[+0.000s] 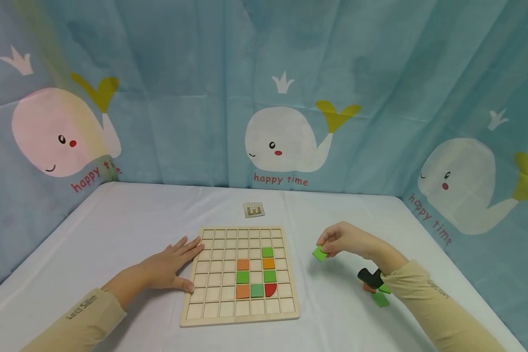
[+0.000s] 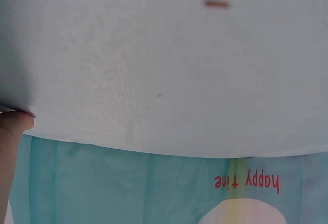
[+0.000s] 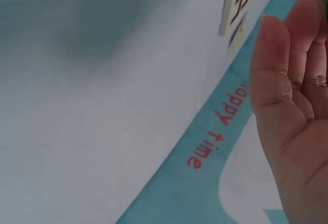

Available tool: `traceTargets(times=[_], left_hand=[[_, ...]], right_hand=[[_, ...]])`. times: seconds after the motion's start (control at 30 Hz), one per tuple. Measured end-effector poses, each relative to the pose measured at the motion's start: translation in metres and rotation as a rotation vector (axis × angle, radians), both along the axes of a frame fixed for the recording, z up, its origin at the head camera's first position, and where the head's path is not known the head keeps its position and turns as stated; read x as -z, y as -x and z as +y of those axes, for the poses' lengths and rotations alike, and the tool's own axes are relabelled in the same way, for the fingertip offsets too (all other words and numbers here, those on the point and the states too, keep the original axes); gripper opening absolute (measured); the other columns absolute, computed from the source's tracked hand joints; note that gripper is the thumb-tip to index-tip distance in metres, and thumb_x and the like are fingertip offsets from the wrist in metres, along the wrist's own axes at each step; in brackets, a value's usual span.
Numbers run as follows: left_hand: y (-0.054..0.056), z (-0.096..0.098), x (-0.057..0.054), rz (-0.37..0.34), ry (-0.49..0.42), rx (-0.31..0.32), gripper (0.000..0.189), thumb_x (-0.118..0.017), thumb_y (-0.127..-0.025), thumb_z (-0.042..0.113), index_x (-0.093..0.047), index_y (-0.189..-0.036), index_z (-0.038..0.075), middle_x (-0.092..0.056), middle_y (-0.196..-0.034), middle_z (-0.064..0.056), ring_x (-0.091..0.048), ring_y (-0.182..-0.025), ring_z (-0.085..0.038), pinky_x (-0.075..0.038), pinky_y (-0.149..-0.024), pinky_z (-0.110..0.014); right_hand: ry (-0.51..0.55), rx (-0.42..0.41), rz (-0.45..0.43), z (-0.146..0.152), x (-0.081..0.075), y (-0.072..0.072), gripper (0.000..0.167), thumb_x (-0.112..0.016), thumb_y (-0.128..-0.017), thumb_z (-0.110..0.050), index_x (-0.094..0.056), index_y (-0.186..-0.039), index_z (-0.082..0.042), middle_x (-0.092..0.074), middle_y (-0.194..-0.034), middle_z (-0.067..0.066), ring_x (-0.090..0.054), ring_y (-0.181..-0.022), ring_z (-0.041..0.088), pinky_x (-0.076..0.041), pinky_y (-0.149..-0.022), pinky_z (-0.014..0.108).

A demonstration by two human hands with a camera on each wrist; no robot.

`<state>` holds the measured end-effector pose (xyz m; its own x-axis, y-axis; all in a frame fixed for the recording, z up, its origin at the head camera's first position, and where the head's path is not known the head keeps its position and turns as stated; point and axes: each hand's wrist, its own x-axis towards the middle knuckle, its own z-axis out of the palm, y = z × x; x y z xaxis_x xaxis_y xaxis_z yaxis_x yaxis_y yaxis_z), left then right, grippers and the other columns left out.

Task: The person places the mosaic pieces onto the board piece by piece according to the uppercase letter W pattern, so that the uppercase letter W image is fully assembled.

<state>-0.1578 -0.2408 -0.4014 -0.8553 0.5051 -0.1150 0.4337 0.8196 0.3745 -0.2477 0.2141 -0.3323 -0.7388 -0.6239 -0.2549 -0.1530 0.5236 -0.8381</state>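
A wooden grid board [image 1: 212,281] lies on the white table, with several coloured tiles set in its cells: green ones, orange ones and a red quarter-round piece [image 1: 270,290]. My left hand [image 1: 169,266] rests at the board's left edge, fingers spread and straight, with fingertips and thumb on the rim. To the right of the board, my right hand [image 1: 341,239] pinches a light green square tile [image 1: 319,253] between thumb and fingers, over the table. In the right wrist view the right hand [image 3: 294,90] shows curled fingers, and the tile is mostly out of frame.
A small card with a grid and a brown figure [image 1: 253,210] lies behind the board. Loose tiles, including a green one [image 1: 381,299] and an orange one [image 1: 368,288], lie by the right forearm, partly hidden by a black wrist camera [image 1: 370,278]. A blue whale-print curtain [image 1: 189,142] hangs behind.
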Motion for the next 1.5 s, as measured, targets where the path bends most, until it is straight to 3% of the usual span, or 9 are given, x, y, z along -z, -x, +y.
traceTargets(times=[0.57, 1.0, 1.27, 1.5], left_hand=[[-0.003, 0.002, -0.003, 0.009, 0.005, 0.019, 0.105, -0.066, -0.077, 0.063, -0.027, -0.15, -0.001, -0.018, -0.157, -0.022, -0.012, -0.14, -0.052, -0.02, -0.105, -0.07], [-0.003, 0.003, -0.004, 0.0, 0.005, 0.011, 0.106, -0.066, -0.077, 0.064, -0.027, -0.15, -0.001, -0.018, -0.157, -0.023, -0.012, -0.14, -0.052, -0.019, -0.106, -0.069], [-0.004, 0.003, -0.005, -0.009, -0.006, 0.01, 0.105, -0.066, -0.077, 0.063, -0.027, -0.151, -0.001, -0.018, -0.158, -0.022, -0.011, -0.141, -0.052, -0.018, -0.106, -0.07], [-0.004, 0.004, -0.005, -0.008, 0.005, -0.004, 0.106, -0.065, -0.077, 0.065, -0.027, -0.151, -0.001, -0.018, -0.158, -0.021, -0.011, -0.141, -0.051, -0.019, -0.107, -0.068]], right_hand=[[0.039, -0.012, -0.014, -0.048, -0.004, -0.006, 0.009, -0.068, -0.089, -0.003, -0.07, -0.096, 0.003, -0.07, -0.091, 0.005, -0.064, -0.078, 0.019, -0.055, -0.075, 0.033], [0.051, -0.128, -0.028, -0.081, 0.008, -0.02, 0.008, -0.063, -0.09, 0.0, -0.068, -0.096, 0.002, -0.067, -0.077, 0.002, -0.063, -0.076, 0.024, -0.053, -0.074, 0.036], [0.08, -0.167, 0.006, -0.106, 0.015, -0.027, 0.009, -0.065, -0.09, 0.002, -0.069, -0.097, 0.003, -0.067, -0.08, -0.001, -0.06, -0.074, 0.011, -0.053, -0.073, 0.032], [0.128, -0.22, 0.007, -0.122, 0.023, -0.029, 0.013, -0.064, -0.09, 0.003, -0.068, -0.101, 0.007, -0.066, -0.08, -0.002, -0.059, -0.075, 0.008, -0.051, -0.071, 0.023]])
